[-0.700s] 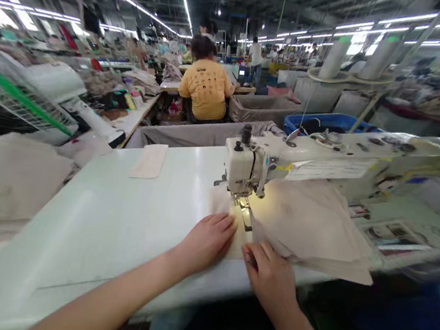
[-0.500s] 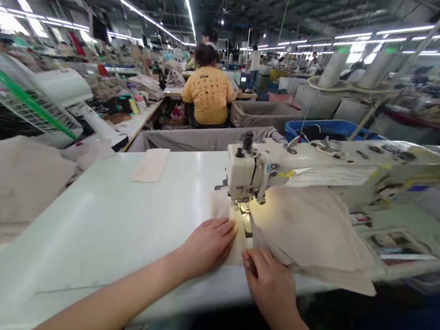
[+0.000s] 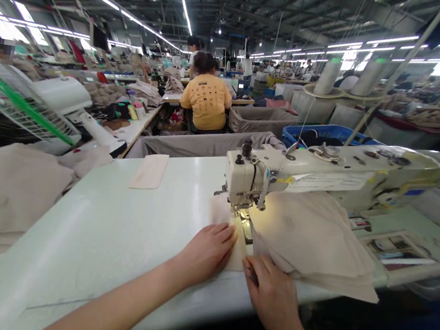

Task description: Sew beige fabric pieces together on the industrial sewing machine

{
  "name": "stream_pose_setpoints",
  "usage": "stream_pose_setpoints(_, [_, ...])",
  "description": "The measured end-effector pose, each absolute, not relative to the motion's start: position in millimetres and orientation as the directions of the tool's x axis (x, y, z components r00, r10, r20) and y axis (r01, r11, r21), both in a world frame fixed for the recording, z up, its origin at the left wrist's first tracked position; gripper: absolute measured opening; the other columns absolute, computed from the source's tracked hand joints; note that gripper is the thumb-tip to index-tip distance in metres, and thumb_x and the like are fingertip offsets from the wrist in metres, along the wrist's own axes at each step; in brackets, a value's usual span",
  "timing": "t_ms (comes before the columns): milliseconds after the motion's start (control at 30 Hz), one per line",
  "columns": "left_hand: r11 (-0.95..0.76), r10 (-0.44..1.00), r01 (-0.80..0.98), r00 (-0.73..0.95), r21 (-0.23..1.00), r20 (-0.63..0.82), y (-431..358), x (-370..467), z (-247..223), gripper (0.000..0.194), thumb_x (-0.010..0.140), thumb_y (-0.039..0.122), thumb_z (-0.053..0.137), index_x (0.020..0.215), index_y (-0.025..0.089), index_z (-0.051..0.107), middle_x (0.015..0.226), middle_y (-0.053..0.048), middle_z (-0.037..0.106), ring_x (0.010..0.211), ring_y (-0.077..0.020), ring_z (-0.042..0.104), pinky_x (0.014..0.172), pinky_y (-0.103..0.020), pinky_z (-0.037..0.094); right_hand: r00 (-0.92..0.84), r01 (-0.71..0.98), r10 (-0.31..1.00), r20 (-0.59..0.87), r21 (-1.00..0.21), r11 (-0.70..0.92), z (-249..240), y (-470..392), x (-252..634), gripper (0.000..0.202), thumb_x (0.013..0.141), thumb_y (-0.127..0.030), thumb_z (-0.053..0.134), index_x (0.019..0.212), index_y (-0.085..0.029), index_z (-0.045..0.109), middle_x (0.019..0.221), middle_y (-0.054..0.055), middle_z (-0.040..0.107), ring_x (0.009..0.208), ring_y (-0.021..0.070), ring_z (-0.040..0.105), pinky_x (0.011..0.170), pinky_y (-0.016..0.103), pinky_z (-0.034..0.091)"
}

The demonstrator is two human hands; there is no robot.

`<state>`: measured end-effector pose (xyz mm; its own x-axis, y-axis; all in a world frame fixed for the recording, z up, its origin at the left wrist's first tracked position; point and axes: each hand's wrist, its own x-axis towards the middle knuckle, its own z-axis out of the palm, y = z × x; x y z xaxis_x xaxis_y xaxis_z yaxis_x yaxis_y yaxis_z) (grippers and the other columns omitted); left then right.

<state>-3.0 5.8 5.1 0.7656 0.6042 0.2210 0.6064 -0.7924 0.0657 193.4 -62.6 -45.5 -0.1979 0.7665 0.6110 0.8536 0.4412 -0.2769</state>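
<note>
The beige fabric (image 3: pixel 309 229) is partly hidden by the right hand (image 3: pixel 274 293); the left forearm (image 3: pixel 121 301) is cut off below.

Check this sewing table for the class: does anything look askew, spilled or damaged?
No spill or damage shows. The cloth by the right hand looks slightly askew: its layers' edges don't line up, and one corner juts past the table.

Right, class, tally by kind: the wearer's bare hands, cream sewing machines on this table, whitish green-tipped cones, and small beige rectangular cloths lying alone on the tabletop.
Left hand and right hand: 2
Sewing machine: 1
Green-tipped cones: 2
Beige cloth: 1
Total: 6
</note>
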Motion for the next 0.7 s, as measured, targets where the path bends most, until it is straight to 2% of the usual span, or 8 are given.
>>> stream_pose_setpoints(400, [-0.79, 0.604, 0.611, 0.76, 0.053, 0.241, 4, -4, -3, 0.031, 0.097, 0.019, 0.048, 0.125, 0.012, 0.058, 0.132, -0.015, 0.064, 0.122, -0.0284, 0.06, 0.099, -0.044, 0.055, -0.187, 0.872, 0.708, 0.681, -0.216, 0.439, -46, -64, 191, 0.03, 0.106, -0.028, 0.043, 0.093, -0.02, 0.068, 0.068, -0.001, 0.064, 0.056, 0.0136, 0.06, 0.057, 0.03, 0.034])
stream_pose_setpoints(567, [-0.764, 0.633, 0.643, 0.735, 0.043, 0.242, 2, -4, -8, 0.038, 0.098, 0.027, 0.052, 0.132, 0.011, 0.055, 0.139, -0.017, 0.059, 0.131, -0.0315, 0.054, 0.111, -0.049, 0.046, -0.175, 0.887, 0.695, 0.697, -0.195, 0.419, -48, -64, 191, 0.03, 0.105, -0.027, 0.044, 0.092, -0.02, 0.069, 0.067, -0.001, 0.065, 0.056, 0.0131, 0.061, 0.057, 0.03, 0.034])
stream_pose_setpoints(700, [-0.756, 0.644, 0.652, 0.729, 0.05, 0.233, 2, -6, -9, 0.038, 0.099, 0.028, 0.05, 0.134, 0.012, 0.055, 0.141, -0.017, 0.058, 0.132, -0.0298, 0.054, 0.113, -0.049, 0.043, -0.206, 0.888, 0.687, 0.697, -0.161, 0.43, -48, -64, 194, 0.028, 0.104, -0.027, 0.046, 0.093, -0.019, 0.07, 0.066, -0.001, 0.065, 0.055, 0.0122, 0.06, 0.056, 0.029, 0.035])
